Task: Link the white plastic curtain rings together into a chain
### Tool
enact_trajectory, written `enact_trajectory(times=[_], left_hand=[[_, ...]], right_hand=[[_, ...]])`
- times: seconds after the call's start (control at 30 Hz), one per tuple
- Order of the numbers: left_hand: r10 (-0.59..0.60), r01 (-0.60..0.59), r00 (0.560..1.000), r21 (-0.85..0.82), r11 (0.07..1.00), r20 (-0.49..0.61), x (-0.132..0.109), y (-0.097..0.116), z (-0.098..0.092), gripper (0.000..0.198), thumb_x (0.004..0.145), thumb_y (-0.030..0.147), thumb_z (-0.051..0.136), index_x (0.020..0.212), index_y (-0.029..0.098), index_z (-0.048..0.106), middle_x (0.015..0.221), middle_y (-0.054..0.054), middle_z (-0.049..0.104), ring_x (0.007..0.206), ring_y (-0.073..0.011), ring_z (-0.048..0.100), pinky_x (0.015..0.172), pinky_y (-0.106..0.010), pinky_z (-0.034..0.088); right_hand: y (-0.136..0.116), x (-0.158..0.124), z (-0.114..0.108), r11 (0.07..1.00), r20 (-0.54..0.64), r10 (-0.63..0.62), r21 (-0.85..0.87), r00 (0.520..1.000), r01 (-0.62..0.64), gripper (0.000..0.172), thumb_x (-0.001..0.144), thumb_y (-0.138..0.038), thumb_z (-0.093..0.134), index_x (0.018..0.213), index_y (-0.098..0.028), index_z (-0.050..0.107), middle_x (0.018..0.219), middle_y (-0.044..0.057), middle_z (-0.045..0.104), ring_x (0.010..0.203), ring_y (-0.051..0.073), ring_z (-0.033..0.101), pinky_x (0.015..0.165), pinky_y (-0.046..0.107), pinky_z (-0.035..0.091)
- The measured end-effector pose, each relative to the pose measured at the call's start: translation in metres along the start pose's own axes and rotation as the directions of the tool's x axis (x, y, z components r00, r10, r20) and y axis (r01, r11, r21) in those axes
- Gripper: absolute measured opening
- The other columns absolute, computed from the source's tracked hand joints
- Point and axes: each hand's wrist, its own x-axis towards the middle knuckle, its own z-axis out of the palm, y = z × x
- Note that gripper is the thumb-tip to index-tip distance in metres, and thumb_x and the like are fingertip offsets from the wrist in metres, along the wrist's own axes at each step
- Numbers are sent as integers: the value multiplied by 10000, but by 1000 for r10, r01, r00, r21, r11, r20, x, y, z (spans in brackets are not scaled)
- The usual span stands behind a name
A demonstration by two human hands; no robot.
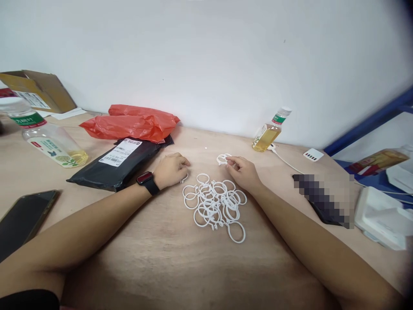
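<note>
A loose pile of white plastic rings [211,202], each with a small clip-like end, lies on the wooden table between my hands. My left hand [173,170], wearing a black watch [148,181], is left of the pile with its fingers curled. A white plastic ring [184,177] sticks out from under those fingers; the rest of it is hidden. Beyond the pile's upper right, my right hand [242,171] pinches the edge of a white ring [222,159]. At least one more ring overlaps that one, close to the table surface.
Left of my left hand lie a black parcel [112,170], a red plastic bag [132,122], a tilted bottle [54,146] and a phone [27,217]. Another bottle [270,133], a white USB charger [312,155], a blurred-out dark item [319,198] and a white case [380,215] are on the right.
</note>
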Motion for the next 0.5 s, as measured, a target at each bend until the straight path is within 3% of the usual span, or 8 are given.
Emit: enact_trajectory(times=[0.17,0.33,0.4,0.5], left_hand=[[-20,24,994,-36,999,104,-2,-1,9,202,710,193,568,840,200,723,845,-35,704,739,-188,644,729,-313,505],[-50,49,999,-215,976,-1,-1,0,17,159,788,174,534,818,178,691,854,-45,693,771,-174,632,752,-318,507],[-101,64,992,-373,926,-79,2,3,20,153,826,205,539,862,165,683,856,-50,687,753,-161,620,714,-303,506],[-174,46,975,-646,762,-136,6,15,25,173,855,283,582,925,146,660,835,-49,686,705,-135,606,646,-262,497]], right_hand=[[-1,-1,1,1000,-2,-24,2,1000,24,233,828,-264,607,1020,-196,722,851,35,709,618,145,589,622,307,497],[-2,0,1,999,-36,-1,45,999,3,191,820,-268,618,958,-195,729,809,30,707,616,146,590,608,302,497],[-11,-1,0,995,-67,-15,93,998,21,180,821,-263,626,950,-194,730,788,27,698,599,140,575,591,293,493],[-36,-8,-1,982,-82,-113,141,990,123,161,823,-256,656,959,-204,725,790,26,698,602,134,574,591,284,494]])
